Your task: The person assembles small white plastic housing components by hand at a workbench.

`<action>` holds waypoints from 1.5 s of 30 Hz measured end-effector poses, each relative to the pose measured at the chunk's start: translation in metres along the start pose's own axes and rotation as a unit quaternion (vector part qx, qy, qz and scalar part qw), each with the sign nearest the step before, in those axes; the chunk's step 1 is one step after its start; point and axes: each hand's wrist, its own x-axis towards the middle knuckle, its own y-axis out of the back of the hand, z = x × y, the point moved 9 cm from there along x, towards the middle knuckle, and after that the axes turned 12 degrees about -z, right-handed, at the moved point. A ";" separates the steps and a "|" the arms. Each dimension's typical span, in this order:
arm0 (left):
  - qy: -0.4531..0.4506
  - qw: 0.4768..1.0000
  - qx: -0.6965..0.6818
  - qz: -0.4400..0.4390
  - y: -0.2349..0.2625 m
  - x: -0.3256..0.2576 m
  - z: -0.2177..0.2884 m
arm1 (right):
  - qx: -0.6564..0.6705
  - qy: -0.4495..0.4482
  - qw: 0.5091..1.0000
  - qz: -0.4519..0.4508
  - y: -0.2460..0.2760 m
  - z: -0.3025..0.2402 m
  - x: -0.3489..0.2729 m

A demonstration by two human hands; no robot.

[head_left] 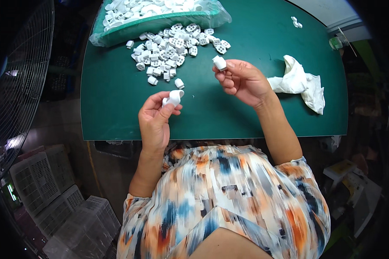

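Note:
Between the thumb and fingers of my left hand [157, 115] is a white curved plastic part [173, 98] with a rounded, ring-like end. My right hand [245, 80] pinches a small white block-shaped plastic piece [220, 63], held up over the table and apart from the left hand's part. Beyond my left hand lies a loose heap of similar small white blocks [160, 54], several with square holes in one face. One single block [179, 83] rests just past my left fingertips.
A green tray [160, 22] lined with clear plastic, full of white curved parts, stands at the far left of the green table [212, 116]. White cloth gloves [296, 82] lie to the right. Small white pieces [296, 22] sit far right. A fan [23, 82] and crates [43, 177] stand left.

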 end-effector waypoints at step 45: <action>0.025 0.995 -0.086 -0.049 -0.071 0.005 0.000 | -0.163 0.162 0.967 0.108 -0.036 0.016 -0.052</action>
